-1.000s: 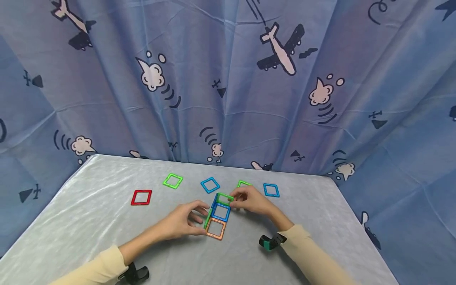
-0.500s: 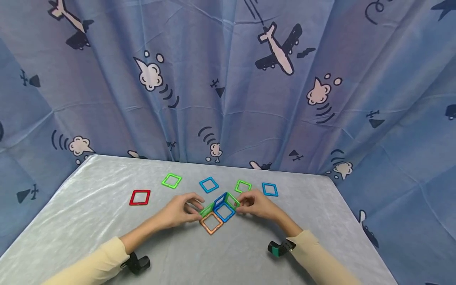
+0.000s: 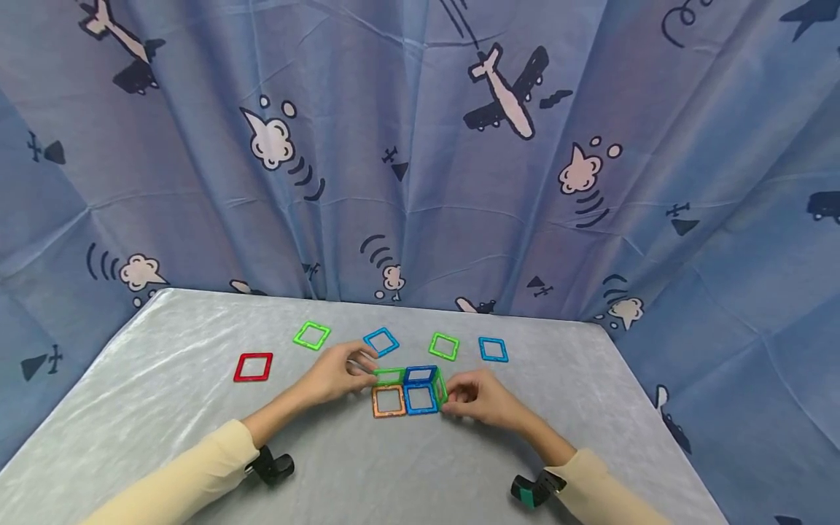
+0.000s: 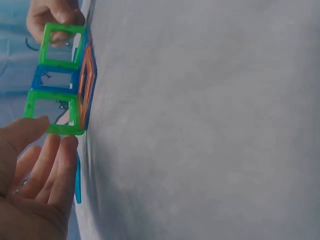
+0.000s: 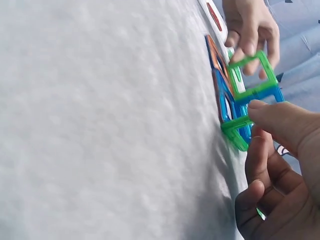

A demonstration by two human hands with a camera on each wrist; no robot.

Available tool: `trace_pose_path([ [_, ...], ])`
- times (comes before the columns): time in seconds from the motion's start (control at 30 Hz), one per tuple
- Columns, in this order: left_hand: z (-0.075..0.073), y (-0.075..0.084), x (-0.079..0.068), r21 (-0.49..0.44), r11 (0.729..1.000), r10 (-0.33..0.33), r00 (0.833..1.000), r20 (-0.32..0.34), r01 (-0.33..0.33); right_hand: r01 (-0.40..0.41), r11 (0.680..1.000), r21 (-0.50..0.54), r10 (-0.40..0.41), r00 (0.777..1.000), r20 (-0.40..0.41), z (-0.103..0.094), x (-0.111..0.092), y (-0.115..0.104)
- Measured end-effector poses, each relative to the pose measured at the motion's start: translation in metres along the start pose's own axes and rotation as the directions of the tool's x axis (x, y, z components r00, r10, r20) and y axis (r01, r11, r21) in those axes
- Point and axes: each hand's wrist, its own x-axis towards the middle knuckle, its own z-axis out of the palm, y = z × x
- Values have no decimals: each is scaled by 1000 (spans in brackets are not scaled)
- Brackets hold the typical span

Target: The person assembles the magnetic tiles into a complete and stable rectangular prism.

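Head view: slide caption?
Two hands hold joined green, blue and orange square plastic frames, some upright, on pale cloth.

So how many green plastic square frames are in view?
4: one green frame lies loose at back left, another loose farther right, one is held by the left hand, one by the right hand. None seems hidden.
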Motion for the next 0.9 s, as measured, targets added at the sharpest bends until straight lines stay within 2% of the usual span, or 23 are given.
trace_pose_path([
  [0.23,2,0,10,33,999,-1,1000,-24,2,-57,996,61,59,998,-27,6,-7,-6],
  [0.5,1,-1,11,47,999,12,999,-29,-11,-82,992,93,86,995,-44,9,-10,-7],
  [0.67,-11,-2,-1,63,998,34,999,-23,-32,-111,988,106,116,993,-39,10,-9,-7],
  [0.9,-39,-3,-25,116,991,68,998,-15,-66,-115,988,106,120,992,-39,10,-9,-4],
])
